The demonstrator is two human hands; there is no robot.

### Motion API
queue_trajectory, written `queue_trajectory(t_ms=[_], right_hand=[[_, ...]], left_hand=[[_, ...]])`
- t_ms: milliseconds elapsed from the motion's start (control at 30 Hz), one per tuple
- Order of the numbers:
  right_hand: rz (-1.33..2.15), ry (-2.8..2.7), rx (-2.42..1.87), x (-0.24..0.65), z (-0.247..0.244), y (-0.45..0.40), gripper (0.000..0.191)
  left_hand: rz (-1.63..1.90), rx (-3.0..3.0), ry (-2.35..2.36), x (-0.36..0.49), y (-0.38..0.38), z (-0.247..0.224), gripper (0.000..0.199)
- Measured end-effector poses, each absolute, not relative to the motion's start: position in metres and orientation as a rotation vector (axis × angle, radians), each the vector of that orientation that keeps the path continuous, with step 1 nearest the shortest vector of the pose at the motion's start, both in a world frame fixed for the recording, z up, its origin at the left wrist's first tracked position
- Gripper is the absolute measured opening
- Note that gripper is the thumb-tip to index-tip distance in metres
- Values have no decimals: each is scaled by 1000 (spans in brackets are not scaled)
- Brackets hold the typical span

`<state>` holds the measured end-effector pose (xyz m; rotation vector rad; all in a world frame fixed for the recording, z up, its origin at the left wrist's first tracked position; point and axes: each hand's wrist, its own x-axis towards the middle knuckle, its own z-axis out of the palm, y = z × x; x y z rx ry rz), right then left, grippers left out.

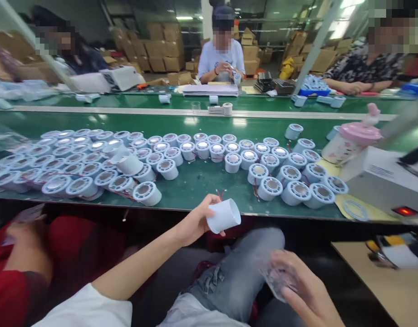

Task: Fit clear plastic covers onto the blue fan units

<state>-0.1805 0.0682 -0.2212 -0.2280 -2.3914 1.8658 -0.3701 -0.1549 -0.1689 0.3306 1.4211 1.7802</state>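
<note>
The left arm reaches forward from the lower left, and its hand, the left hand [206,217], grips a light-blue cylinder [223,216] around its closed-looking end, fingers curled, the open rim tilted toward the right. The cylinder is just off the near edge of the green counter [202,188], above the lap. The right hand [302,284], blurred, comes up from the lower right with bent fingers, pinching a clear plastic piece [280,278] over the grey trousers [243,268]. Each hand holds one item. On the counter sit dozens of round light-blue housings [146,193], too closely packed to count surely; at least one blue cup [129,162] lies tilted on top of them at the left. At the right are one pink-lidded cup [351,136], one grey box [375,177] with one red-lit switch [405,211], and one flat ring [356,210].
</note>
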Motion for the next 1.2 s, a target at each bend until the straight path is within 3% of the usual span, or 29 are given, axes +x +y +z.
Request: queue_trajectory(t_ms=[133,300,400,567,700,967,1067,1133,1200], right_hand=[[1130,-2719,66,-201,-205,65,55],[713,-2894,86,-216,-189,70,52],[808,-2986,84,-215,-187,72,35],[1471,-2801,-31,-209,-184,69,6],[1745,-2542,-259,-207,-183,65,26],[2185,-2043,-516,-206,-191,76,28],[2098,-2161,-344,-202,-191,78,11],[1839,-2357,-212,-197,-190,77,31],[1608,-2486,-137,-192,-190,76,40]], left_hand=[[1563,324,1148,-358,-119,-193,40],[1169,926,1375,-354,-105,-179,29],[998,1303,1672,-351,-106,-164,23],[1136,1307,1932,-344,-110,-171,55],[1234,1383,1977,-346,-111,-192,70],[1261,1267,1611,-345,-103,-190,66],[1328,1004,1496,-342,-102,-187,65],[1380,860,1407,-341,-102,-189,64],[1388,768,1332,-341,-103,-191,64]])
